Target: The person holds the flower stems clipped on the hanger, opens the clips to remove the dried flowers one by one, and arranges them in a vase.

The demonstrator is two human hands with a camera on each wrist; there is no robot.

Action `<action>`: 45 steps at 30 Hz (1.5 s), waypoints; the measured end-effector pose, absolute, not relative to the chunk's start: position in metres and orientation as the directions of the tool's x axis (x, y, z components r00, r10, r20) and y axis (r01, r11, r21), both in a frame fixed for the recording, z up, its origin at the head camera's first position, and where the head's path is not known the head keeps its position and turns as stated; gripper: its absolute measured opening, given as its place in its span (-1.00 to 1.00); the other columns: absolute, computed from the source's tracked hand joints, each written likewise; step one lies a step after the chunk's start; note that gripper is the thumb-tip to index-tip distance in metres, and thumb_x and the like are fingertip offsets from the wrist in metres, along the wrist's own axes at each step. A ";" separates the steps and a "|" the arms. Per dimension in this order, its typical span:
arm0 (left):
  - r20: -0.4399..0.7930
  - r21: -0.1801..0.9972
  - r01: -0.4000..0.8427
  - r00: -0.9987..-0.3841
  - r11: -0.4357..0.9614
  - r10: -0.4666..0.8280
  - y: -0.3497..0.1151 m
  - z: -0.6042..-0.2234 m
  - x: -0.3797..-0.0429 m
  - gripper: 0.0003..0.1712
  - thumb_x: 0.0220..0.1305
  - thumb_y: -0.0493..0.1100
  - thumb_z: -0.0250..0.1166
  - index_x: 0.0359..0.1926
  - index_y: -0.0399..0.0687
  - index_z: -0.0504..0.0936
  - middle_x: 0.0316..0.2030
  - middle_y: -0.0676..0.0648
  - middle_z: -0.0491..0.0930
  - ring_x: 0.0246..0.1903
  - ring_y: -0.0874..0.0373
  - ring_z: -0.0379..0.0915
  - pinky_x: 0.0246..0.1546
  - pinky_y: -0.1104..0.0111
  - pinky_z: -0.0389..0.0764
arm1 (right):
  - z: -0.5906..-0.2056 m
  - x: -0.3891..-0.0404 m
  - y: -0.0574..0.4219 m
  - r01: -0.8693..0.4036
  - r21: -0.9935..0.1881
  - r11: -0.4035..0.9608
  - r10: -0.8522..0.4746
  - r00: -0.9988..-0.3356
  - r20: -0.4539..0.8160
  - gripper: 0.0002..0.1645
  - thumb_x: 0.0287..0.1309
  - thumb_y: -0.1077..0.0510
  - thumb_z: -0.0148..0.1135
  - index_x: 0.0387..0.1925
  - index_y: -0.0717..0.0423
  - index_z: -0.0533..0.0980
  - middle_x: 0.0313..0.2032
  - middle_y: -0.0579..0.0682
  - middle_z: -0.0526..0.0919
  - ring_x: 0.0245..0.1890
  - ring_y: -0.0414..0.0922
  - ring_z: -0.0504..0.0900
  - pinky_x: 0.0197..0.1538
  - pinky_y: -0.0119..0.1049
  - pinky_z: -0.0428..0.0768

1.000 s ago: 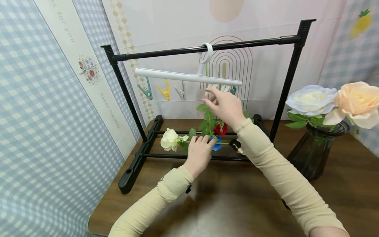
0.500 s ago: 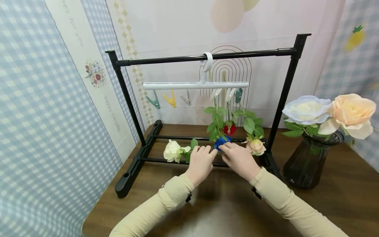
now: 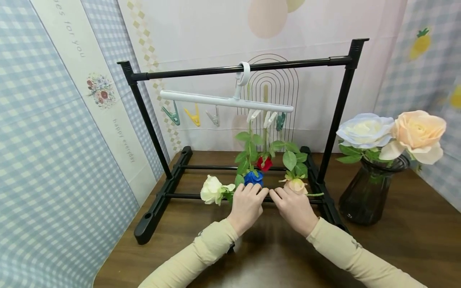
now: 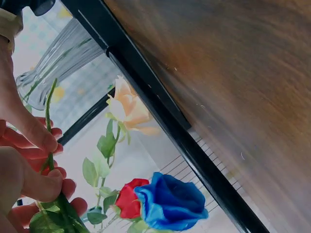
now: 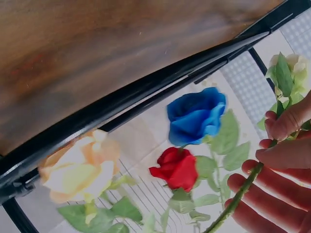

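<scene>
A white rose (image 3: 211, 190) lies sideways in front of the rack, its head pointing left. My left hand (image 3: 246, 206) pinches its green stem (image 4: 50, 109) nearer the bloom. My right hand (image 3: 293, 208) pinches the same stem (image 5: 238, 194) farther along, close beside the left, and the stem's tail sticks out to the right. Behind the hands a blue rose (image 3: 253, 179), a red rose (image 3: 264, 163) and a peach rose (image 3: 297, 186) hang head down. They are clipped under the white hanger (image 3: 227, 101), which tilts down to the right.
A green clip (image 3: 172, 115), a yellow clip (image 3: 192, 116) and a grey clip (image 3: 213, 118) hang under the hanger's left half, holding nothing. The black rack (image 3: 201, 73) stands on the wooden table (image 3: 173, 228). At right, a dark glass vase (image 3: 365, 196) holds large flowers.
My right hand has come down from near the hanger's clips, passed the blue rose, and now pinches the white rose's stem. My left hand keeps its hold. The hanger has swung.
</scene>
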State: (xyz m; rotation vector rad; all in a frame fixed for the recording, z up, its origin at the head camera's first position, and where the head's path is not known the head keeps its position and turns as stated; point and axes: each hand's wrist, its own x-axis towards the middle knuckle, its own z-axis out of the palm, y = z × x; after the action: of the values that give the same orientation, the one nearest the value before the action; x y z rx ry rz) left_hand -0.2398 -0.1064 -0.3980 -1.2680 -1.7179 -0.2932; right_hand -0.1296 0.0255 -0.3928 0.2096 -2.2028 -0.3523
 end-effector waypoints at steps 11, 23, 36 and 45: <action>0.832 -0.309 0.870 0.052 0.384 0.552 -0.103 -0.397 -0.239 -0.69 -0.08 -0.29 0.33 -0.30 0.21 0.72 -0.38 0.16 0.66 -0.37 0.23 0.55 -0.38 0.38 0.39 | -0.384 -0.121 0.027 0.002 0.411 0.912 -0.338 -0.563 0.754 -0.59 0.43 0.32 -0.21 -0.29 0.20 0.61 -0.41 0.04 0.64 -0.48 -0.10 0.59 -0.47 -0.30 0.56; 0.903 -0.313 0.940 0.250 0.136 0.350 -0.092 -0.395 -0.229 -0.59 0.16 -0.18 0.32 0.07 0.05 0.61 0.01 -0.06 0.63 0.09 0.05 0.54 0.10 0.11 0.45 | -0.363 -0.101 0.047 0.091 0.401 0.912 -0.314 -0.477 0.821 -0.43 0.52 0.20 -0.34 -0.27 0.21 0.66 -0.38 0.06 0.72 -0.42 -0.06 0.69 -0.36 -0.20 0.65; 0.825 -0.464 0.884 0.457 -0.062 0.333 -0.070 -0.399 -0.216 -0.63 0.22 0.01 0.31 0.04 0.06 0.64 0.00 0.00 0.67 0.10 0.13 0.56 0.21 0.16 0.44 | -0.325 -0.085 0.088 0.195 0.304 0.933 -0.242 -0.286 0.927 -0.77 0.25 0.37 0.08 -0.18 0.28 0.64 -0.33 0.17 0.72 -0.41 0.12 0.69 -0.33 0.00 0.64; 0.794 -0.290 0.954 0.285 -0.078 0.537 -0.044 -0.401 -0.195 -0.60 0.28 0.04 0.28 0.12 0.11 0.60 -0.02 0.10 0.65 0.13 0.20 0.51 0.27 0.25 0.39 | -0.314 -0.080 0.102 0.229 0.199 0.953 -0.159 -0.183 0.970 -0.80 0.30 0.21 0.17 -0.21 0.23 0.67 -0.36 0.15 0.74 -0.54 0.10 0.67 -0.56 -0.04 0.55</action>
State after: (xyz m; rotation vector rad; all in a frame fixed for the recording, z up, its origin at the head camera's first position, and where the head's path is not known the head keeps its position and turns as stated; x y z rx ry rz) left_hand -0.1949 -0.0444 -0.4010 -1.7340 -1.3627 -0.6398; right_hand -0.0800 0.1020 -0.3142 -0.0531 -1.7206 -0.3461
